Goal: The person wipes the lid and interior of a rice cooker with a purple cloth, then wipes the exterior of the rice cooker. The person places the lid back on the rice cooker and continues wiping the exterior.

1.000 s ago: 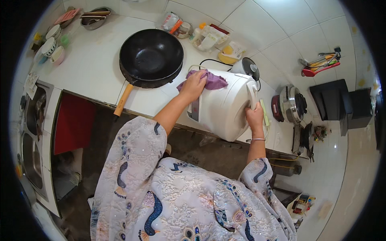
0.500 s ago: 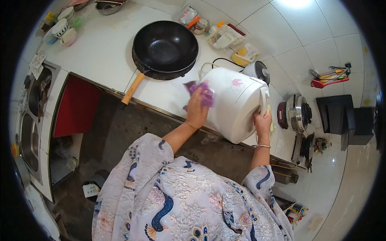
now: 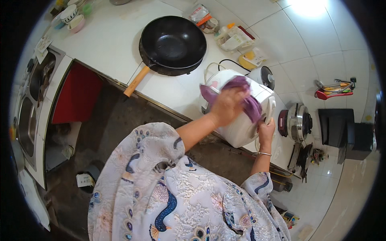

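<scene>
A white rice cooker (image 3: 235,132) with pink flower prints rests tilted on the counter near its front edge. My left hand (image 3: 229,106), blurred by motion, holds a purple cloth (image 3: 252,109) against the cooker's side, close to its lid. Folds of the cloth stick out on both sides of my fingers. At the lid end, my right hand (image 3: 266,129) is closed round the cooker's handle (image 3: 271,108), steadying it at an angle. The underside of the cooker is hidden from view.
A black wok (image 3: 173,44) with a wooden handle stands left of the cooker. Behind it are a small lidded pot (image 3: 263,76), a plastic basket (image 3: 237,38) and a power cord. A steel pot (image 3: 298,120) stands to the right. The sink (image 3: 27,120) is far left.
My left hand has swept the cloth rightward across the cooker's side toward the lid. My right hand keeps its hold. The whole view has shifted slightly.
</scene>
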